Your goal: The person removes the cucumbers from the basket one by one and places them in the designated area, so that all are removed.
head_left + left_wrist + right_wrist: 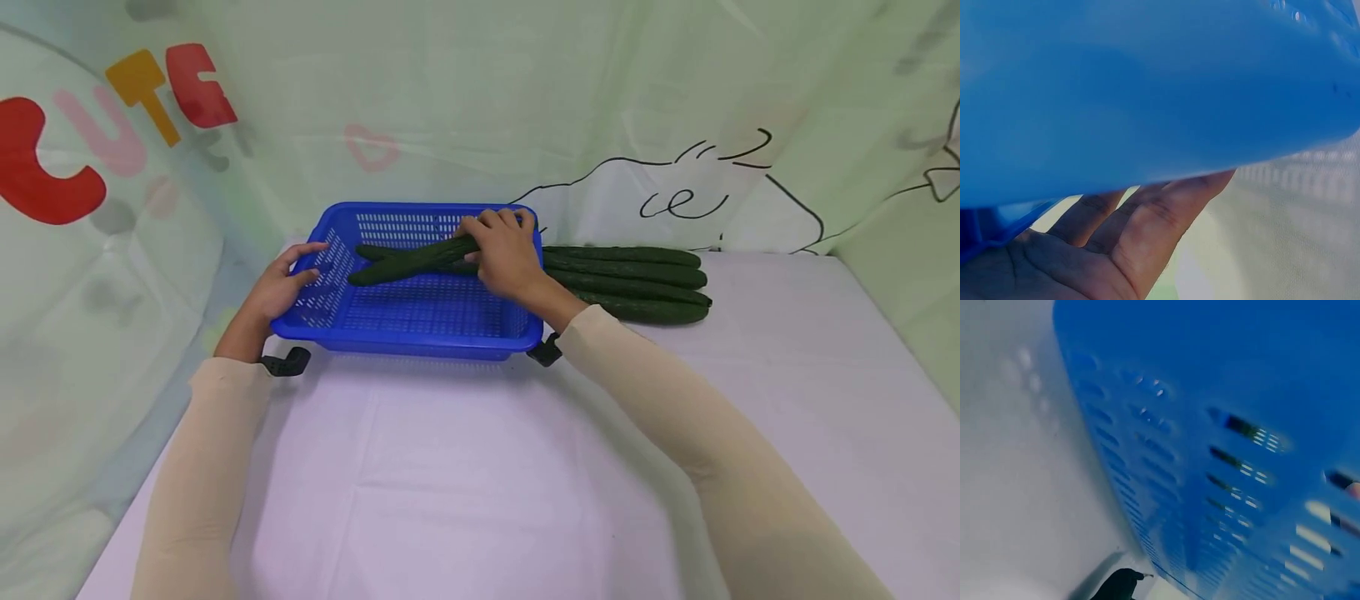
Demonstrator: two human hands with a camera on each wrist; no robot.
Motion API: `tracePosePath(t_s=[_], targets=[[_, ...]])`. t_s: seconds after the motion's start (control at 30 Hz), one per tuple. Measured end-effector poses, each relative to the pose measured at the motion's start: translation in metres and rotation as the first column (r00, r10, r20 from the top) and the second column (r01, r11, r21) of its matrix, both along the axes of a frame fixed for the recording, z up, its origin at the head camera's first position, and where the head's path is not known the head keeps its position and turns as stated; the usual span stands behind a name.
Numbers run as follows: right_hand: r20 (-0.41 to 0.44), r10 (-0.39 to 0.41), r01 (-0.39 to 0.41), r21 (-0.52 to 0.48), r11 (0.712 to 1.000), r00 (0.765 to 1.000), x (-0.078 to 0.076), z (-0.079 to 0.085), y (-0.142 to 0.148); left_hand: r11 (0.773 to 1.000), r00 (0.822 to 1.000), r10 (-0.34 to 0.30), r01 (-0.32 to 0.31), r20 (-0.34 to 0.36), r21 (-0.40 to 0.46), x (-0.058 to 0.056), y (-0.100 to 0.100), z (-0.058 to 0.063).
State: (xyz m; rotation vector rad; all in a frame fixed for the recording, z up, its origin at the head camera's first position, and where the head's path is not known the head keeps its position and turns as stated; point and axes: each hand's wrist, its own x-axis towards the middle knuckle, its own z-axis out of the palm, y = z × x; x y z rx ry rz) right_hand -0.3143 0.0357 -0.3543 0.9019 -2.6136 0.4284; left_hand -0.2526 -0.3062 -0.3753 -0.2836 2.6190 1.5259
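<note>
A blue plastic basket [405, 340] with slotted walls sits on the white-covered table. At its left end my left hand [273, 292] grips the rim, fingers and thumb reaching over the edge. In the left wrist view the basket's wall [1147, 112] covers the upper part of that hand's fingers. Inside the basket, at the right end, my right hand [508, 254] grips a dark green cucumber [412, 262] that slants down to the left. Another cucumber [371, 251] lies partly under it. The right wrist view is mostly filled by the basket's slotted wall [1166, 437].
Several long cucumbers [645, 287] lie side by side on the table to the right of the basket, partly behind my right forearm. A pale printed curtain [450, 100] hangs along the table's far and left sides. The white tablecloth [465, 467] stretches toward me.
</note>
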Motion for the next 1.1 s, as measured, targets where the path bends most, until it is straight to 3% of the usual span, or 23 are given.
tracePosePath(t_s=[0.27,0.57,0.87,1.1], targets=[[0.040,-0.010,0.015,-0.119,0.993,0.999,0.012,0.010,0.032,1.000,1.000,-0.001,0.001,-0.006,0.010,0.001,0.000,0.000],[0.042,-0.074,0.081,-0.201,0.976,0.996,0.038,0.024,0.098,1.000,1.000,-0.014,0.013,-0.020,-0.013,0.001,0.001,0.000],[0.048,-0.151,0.158,-0.201,0.967,0.987,0.076,0.027,0.169,0.999,0.999,-0.033,0.033,-0.011,-0.026,0.002,0.000,0.000],[0.110,-0.237,0.254,-0.189,0.949,0.965,0.097,0.019,0.222,0.999,0.999,-0.038,0.038,-0.003,-0.029,0.004,0.001,0.002]])
